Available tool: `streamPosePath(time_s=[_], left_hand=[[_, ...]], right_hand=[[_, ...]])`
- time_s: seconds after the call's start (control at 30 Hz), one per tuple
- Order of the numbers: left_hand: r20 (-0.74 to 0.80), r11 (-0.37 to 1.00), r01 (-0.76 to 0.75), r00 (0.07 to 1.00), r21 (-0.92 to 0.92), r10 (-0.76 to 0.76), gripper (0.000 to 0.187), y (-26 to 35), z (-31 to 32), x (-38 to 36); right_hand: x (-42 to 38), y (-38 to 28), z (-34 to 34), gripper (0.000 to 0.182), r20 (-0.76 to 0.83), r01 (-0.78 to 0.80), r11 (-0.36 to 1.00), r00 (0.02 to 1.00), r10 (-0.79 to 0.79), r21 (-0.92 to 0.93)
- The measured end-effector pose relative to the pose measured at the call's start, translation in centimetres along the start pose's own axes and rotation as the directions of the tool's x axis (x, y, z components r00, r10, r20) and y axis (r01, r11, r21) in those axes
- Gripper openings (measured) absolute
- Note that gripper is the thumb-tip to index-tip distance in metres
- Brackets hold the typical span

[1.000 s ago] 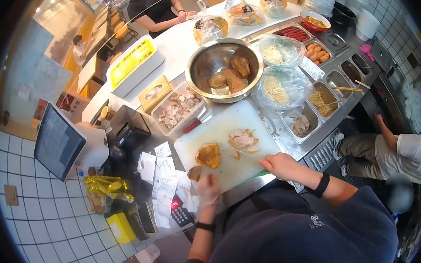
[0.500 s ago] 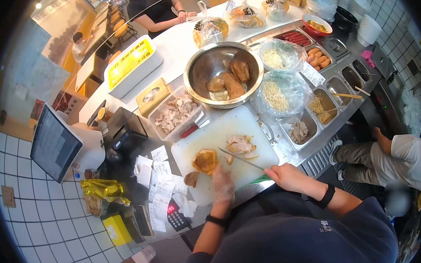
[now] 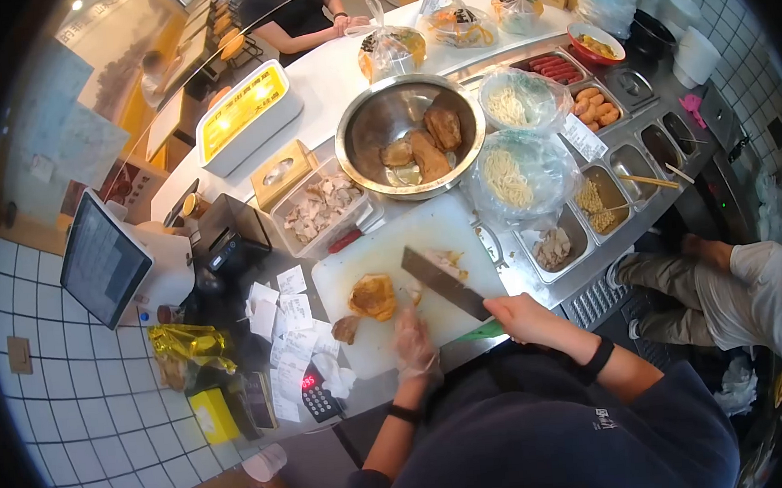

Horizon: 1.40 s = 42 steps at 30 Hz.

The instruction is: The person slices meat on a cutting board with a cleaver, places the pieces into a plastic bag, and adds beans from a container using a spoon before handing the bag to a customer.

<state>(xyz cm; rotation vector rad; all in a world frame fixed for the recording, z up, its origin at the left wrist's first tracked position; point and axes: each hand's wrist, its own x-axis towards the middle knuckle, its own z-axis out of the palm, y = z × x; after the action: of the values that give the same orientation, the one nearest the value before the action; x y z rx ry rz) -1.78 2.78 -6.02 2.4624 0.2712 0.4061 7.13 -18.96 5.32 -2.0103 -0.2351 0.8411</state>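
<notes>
My right hand (image 3: 521,318) is closed round the handle of a cleaver (image 3: 445,283), its broad blade tilted over the white cutting board (image 3: 356,269). Pale cut meat (image 3: 448,261) lies partly hidden behind the blade. My left hand (image 3: 413,344), in a clear glove, rests low on the board beside a browned piece of meat (image 3: 372,297); its fingers are blurred, and whether they hold anything is unclear. A smaller brown piece (image 3: 345,330) sits at the board's left edge.
Behind the board stand a steel bowl (image 3: 369,123) with brown meat and a tub of chopped meat (image 3: 321,210). Bagged noodles (image 3: 506,177) and food trays (image 3: 552,273) are to the right, receipts (image 3: 294,350) to the left. One person stands across the counter, another at right.
The cleaver's blade has turned to show its broad side and now covers part of the pale meat. The view has shifted slightly.
</notes>
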Motion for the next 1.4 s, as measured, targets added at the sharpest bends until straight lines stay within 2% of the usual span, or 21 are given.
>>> streamPosePath(time_s=[0.03,0.13,0.2,0.27,0.33,0.4,0.47,0.5,0.6,0.7,0.8,0.93,1.0,1.1,1.2,1.23,1.33,1.4], left_hand=[[-0.008,1.000,0.019,1.000,-0.017,-0.019,0.044,0.4,0.9,0.7],[-0.039,0.992,0.104,0.993,-0.066,-0.107,0.055,1.3,3.3,3.1],[-0.051,0.975,0.205,0.976,-0.086,-0.209,0.059,1.7,4.7,4.3],[-0.158,0.973,0.213,0.961,-0.089,-0.225,0.055,2.9,5.2,5.8],[-0.236,0.975,0.194,0.948,-0.109,-0.215,0.052,3.9,5.2,7.1],[-0.285,0.978,0.147,0.941,-0.148,-0.184,0.049,4.9,5.2,8.0],[-0.270,0.972,0.166,0.940,-0.164,-0.207,0.050,5.9,5.5,8.5],[-0.262,0.970,0.175,0.941,-0.171,-0.216,0.050,6.2,5.6,8.6],[-0.295,0.964,0.176,0.927,-0.201,-0.231,0.047,7.0,5.8,8.9],[-0.372,0.978,0.117,0.911,-0.174,-0.175,0.042,8.7,6.5,9.0],[-0.344,0.962,-0.008,0.935,-0.272,-0.089,0.042,14.1,5.8,10.4],[-0.256,0.956,-0.160,0.962,-0.246,0.095,0.041,19.4,7.8,14.6],[-0.182,0.958,-0.206,0.968,-0.200,0.170,0.040,21.0,8.9,17.2],[-0.236,0.934,-0.121,0.971,-0.337,0.041,0.039,22.1,11.2,20.7],[-0.176,0.897,-0.087,0.984,-0.434,0.010,0.039,20.0,12.9,21.8],[-0.265,0.895,-0.169,0.962,-0.413,0.059,0.037,19.1,13.3,22.0],[-0.129,0.900,-0.081,0.991,-0.429,0.028,0.035,16.5,12.8,20.6],[-0.131,0.877,-0.068,0.991,-0.476,0.005,0.031,16.5,11.9,19.4]], right_hand=[[-0.6,-0.1,-1.1,0.053,0.055,-0.130,0.984,0.991,0.124,0.125],[0.7,5.9,-3.4,0.052,0.125,-0.219,0.878,0.975,0.183,0.426],[1.8,7.9,-4.4,0.052,0.168,-0.276,0.809,0.961,0.219,0.519],[3.1,10.3,-4.1,0.052,0.231,-0.330,0.741,0.943,0.237,0.584],[4.1,10.8,-2.5,0.054,0.323,-0.421,0.648,0.907,0.272,0.636],[4.8,10.2,-0.5,0.055,0.339,-0.383,0.714,0.916,0.213,0.586],[6.2,11.1,1.8,0.054,0.420,-0.391,0.759,0.891,0.170,0.521],[6.3,9.9,2.1,0.053,0.440,-0.449,0.748,0.867,0.234,0.488],[6.2,8.7,1.9,0.052,0.505,-0.442,0.736,0.849,0.157,0.513],[4.9,8.1,-0.4,0.051,0.457,-0.374,0.795,0.878,0.138,0.478],[2.4,8.0,-4.1,0.051,0.409,-0.344,0.753,0.906,0.109,0.561],[0.0,6.4,-9.8,0.055,0.143,-0.184,0.775,0.982,0.122,0.604],[0.6,5.8,-12.3,0.054,0.076,-0.126,0.779,0.992,0.100,0.614],[2.7,4.4,-14.7,0.052,-0.007,-0.094,0.781,0.992,0.125,0.618],[3.9,3.2,-16.4,0.050,-0.061,-0.142,0.777,0.972,0.226,0.613],[4.1,3.1,-17.1,0.050,-0.073,-0.157,0.786,0.966,0.248,0.598],[3.9,2.8,-18.8,0.049,-0.101,-0.172,0.825,0.959,0.266,0.539],[3.5,2.4,-19.5,0.049,-0.126,-0.166,0.857,0.958,0.257,0.489]])
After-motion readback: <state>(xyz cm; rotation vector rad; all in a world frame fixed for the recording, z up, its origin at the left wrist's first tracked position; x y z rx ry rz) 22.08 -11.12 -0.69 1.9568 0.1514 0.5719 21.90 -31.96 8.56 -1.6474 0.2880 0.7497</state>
